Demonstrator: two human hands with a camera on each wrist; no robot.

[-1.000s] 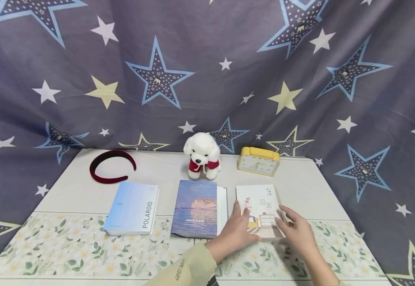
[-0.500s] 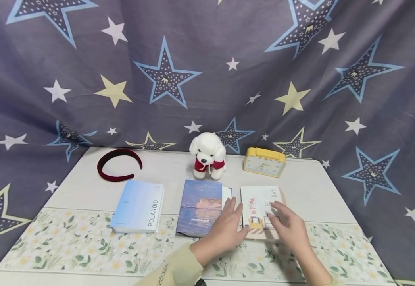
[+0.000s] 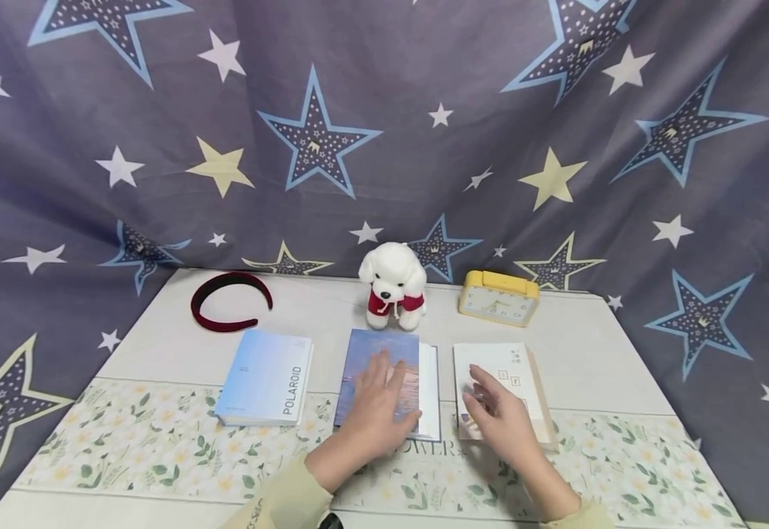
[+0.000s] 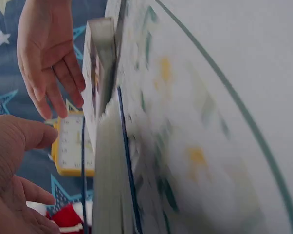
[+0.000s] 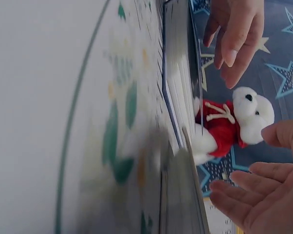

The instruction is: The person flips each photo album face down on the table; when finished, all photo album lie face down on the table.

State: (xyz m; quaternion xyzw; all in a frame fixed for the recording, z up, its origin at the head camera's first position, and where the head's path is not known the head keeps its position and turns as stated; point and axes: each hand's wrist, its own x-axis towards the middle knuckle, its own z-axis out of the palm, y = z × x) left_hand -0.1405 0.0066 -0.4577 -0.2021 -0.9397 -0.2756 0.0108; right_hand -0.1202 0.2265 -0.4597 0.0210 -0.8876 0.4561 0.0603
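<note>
My left hand (image 3: 376, 408) hovers over the photo album (image 3: 348, 389) with a seascape cover, fingers spread; the left wrist view shows a gap between this hand (image 4: 15, 170) and the cover. On the right, my right hand (image 3: 503, 420) hangs above a white book (image 3: 513, 360) with small printed drawings, partly hiding its cover. Its fingers are loosely bent and hold nothing. Both books lie flat, side by side, page edges toward the right for the album.
A blue POLAROID album (image 3: 265, 378) lies at left, below a dark red headband (image 3: 201, 312). Behind the books stand a white plush dog (image 3: 394, 275) in red and a yellow alarm clock (image 3: 498, 297). A star-patterned curtain (image 3: 451, 184) hangs at the table's back edge.
My left hand has moved left from the white book's edge to above the photo album. My right hand has shifted from the white book's right edge to over its cover.
</note>
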